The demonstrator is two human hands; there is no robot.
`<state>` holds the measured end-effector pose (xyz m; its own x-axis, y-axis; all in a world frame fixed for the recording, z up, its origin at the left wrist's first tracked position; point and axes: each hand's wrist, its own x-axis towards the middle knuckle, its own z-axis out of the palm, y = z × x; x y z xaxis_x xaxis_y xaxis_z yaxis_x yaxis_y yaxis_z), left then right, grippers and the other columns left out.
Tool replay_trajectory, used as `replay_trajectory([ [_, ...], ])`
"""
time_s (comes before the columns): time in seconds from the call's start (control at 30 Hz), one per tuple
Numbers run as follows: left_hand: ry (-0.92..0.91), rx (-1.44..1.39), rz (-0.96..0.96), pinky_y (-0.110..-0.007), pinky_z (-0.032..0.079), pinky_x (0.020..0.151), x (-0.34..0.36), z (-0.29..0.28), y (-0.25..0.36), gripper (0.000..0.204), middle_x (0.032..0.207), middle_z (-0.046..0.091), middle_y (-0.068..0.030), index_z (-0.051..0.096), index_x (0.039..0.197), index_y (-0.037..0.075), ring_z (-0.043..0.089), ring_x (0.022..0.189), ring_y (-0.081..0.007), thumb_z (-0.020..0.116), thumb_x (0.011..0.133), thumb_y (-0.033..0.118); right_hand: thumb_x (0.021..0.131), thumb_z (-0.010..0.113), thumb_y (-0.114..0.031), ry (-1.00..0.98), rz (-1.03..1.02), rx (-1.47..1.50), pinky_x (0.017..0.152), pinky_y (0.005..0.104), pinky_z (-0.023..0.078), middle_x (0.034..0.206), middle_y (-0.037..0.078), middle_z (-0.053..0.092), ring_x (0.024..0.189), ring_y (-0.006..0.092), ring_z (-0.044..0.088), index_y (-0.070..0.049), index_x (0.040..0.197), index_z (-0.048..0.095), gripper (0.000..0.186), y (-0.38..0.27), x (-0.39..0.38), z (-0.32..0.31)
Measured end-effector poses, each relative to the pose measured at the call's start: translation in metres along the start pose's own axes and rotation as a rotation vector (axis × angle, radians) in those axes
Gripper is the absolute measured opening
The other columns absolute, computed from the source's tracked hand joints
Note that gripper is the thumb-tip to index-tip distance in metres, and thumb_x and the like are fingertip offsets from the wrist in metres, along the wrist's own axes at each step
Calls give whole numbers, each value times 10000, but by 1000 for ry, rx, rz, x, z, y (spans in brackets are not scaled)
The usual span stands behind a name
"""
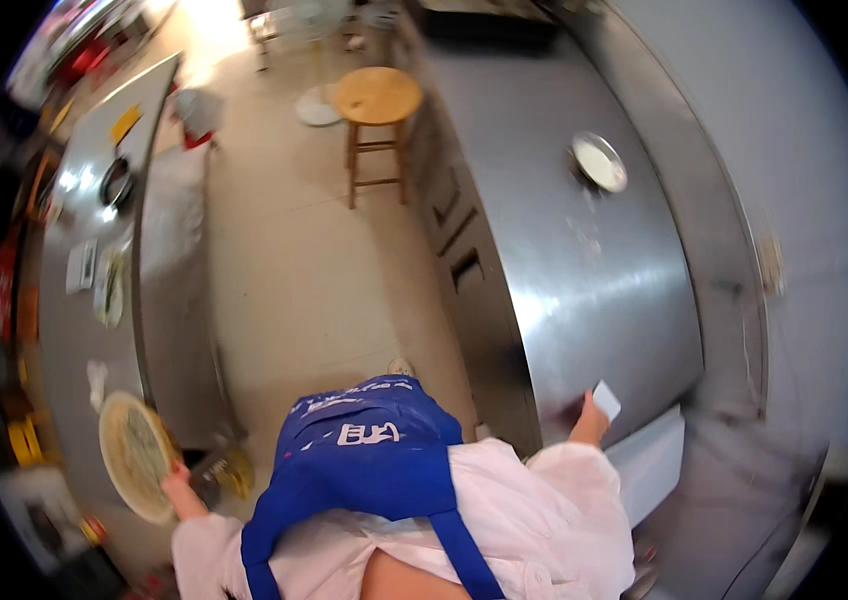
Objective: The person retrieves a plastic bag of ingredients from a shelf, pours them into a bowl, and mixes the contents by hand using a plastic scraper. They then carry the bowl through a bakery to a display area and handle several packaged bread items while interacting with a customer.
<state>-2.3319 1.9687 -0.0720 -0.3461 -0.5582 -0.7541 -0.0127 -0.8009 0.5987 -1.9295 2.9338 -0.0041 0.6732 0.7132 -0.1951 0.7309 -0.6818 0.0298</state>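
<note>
At the lower left, my left hand (180,490) grips the rim of a wide, round, cream-coloured basin (114,450). The basin is tilted, and something pale and greyish-green shows inside, too blurred to name. On the other side, my right hand (589,422) is closed around a small, flat, white rectangular piece (606,401) that looks like a scraper. That hand is over the near end of the right steel counter (594,330). Farther along the counter stands a round metal dish (600,163) with white contents, apart from both hands.
A wooden stool (378,97) stands in the aisle between the counters. The left steel counter (79,340) bears a dark ring-shaped item (116,184), a small white device (82,266) and a bag-like item (112,288). A white box-like object (654,462) is beside my right forearm.
</note>
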Motion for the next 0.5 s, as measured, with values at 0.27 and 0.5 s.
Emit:
replay_trajectory([
  [0.27,25,-23,16,-368,456,852,-61,-2,-34,469,1183,488,-147,416,1202,13,470,1065,-310,252,893,325,588,696,-418,-50,-207,223,787,419,444,1023,218,559,946,309,550,67,996,549,650,1,-66,-27],
  [0.5,94,-101,-40,-360,535,625,-36,-3,-9,359,933,569,-159,459,1054,-19,585,777,-290,418,874,289,659,668,-261,147,-146,717,702,385,478,948,209,598,868,297,590,62,920,584,424,-37,-107,17],
])
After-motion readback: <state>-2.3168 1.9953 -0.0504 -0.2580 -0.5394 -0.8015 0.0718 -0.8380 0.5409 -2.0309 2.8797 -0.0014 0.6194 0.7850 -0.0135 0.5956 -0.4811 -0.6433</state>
